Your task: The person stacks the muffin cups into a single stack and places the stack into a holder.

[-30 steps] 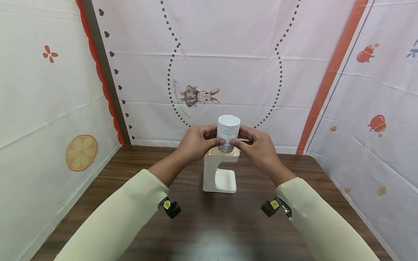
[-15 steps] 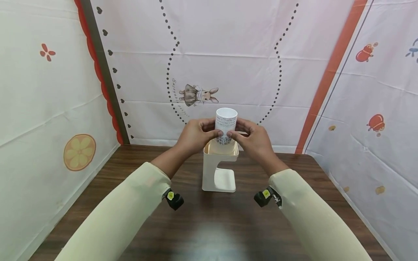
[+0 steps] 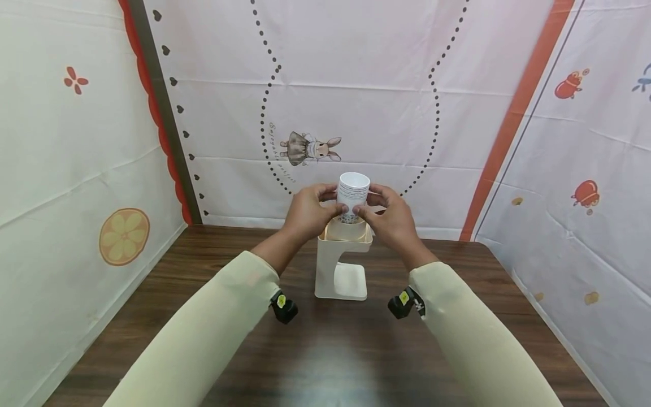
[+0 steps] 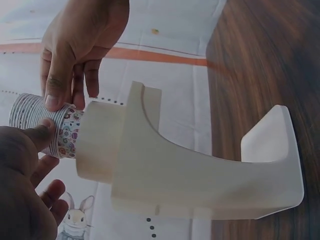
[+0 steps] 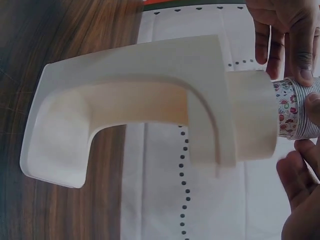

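Both hands hold a stack of white paper cups (image 3: 352,195) with a flowered print near its lower end. My left hand (image 3: 309,212) grips it from the left, my right hand (image 3: 391,217) from the right, thumbs on the near side. Beneath is a cream, C-shaped cup dispenser (image 3: 326,271) standing on the table. A round cream collar (image 5: 254,115) protrudes from its top, and the stack's printed end (image 4: 68,132) is at the collar's mouth. How far the cups reach inside is hidden.
The dispenser's flat base (image 3: 350,281) rests on a dark wood table (image 3: 229,339). White printed cloth (image 3: 356,113) hangs behind the table and along both sides. A small black camera (image 3: 283,308) sits on the left wrist, another (image 3: 402,305) on the right.
The cup stack rose with both hands, then came down slightly. More of the cream collar shows above the dispenser than a second ago. The forearms have drawn closer together; the dispenser base stays put.
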Demonstrator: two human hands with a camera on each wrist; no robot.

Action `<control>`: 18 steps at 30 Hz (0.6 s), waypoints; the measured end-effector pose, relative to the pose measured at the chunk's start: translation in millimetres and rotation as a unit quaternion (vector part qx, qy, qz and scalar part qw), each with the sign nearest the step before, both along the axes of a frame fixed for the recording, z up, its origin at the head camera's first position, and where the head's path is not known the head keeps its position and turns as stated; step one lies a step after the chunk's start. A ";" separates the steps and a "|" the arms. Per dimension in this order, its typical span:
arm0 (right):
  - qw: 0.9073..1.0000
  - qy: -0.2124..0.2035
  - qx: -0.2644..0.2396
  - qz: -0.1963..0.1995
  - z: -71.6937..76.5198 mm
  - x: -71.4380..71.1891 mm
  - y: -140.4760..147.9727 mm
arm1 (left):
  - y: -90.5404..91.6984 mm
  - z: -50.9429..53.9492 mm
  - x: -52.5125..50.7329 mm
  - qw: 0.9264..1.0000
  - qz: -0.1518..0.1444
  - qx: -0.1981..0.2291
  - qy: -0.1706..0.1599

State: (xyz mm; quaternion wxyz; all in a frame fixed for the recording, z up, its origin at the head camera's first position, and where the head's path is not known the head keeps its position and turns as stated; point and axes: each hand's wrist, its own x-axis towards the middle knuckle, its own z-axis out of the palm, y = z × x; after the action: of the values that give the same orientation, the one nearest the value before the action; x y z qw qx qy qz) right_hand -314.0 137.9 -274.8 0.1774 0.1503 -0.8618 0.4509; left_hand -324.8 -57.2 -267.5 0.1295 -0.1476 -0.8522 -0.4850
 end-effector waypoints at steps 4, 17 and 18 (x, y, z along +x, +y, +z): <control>1.000 -0.016 0.005 -0.011 -4.6 -2.1 0.3 | 2.4 -2.9 -1.9 1.000 0.005 0.002 -0.027; 0.999 -0.039 0.022 -0.012 -15.3 -7.0 1.6 | 4.3 -13.6 -8.2 0.998 0.006 -0.018 -0.052; 0.999 -0.041 0.022 -0.012 -15.7 -7.2 1.8 | 4.3 -13.8 -8.4 0.999 0.006 -0.019 -0.050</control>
State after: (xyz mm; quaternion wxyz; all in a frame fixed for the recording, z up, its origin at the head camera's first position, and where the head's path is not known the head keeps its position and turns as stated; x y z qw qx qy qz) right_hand -321.2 139.7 -290.4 0.1444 0.1252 -0.8797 0.4353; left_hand -333.2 -52.9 -281.3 0.0869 -0.1212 -0.8675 -0.4745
